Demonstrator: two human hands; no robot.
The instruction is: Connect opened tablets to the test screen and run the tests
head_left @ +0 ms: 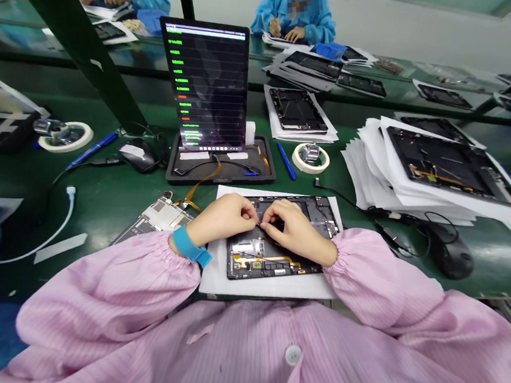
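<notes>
On the green workbench (103,200), an open black tablet housing (280,261) lies on a white paper sheet (214,280) at six o'clock. Over it, the left hand (224,215) and right hand (293,230) curl closed, fingertips (257,218) pinching something too small to make out. An upright lit tablet (209,81) stands at twelve o'clock, a stacked housing pile (438,168) at two.

Both forearms angle inward from gathered pink sleeves (103,299), the left hand (222,216) and right hand (294,233) bent downward, fingertips (256,217) nearly meeting, with a blue strap (189,247) around the left wrist.
</notes>
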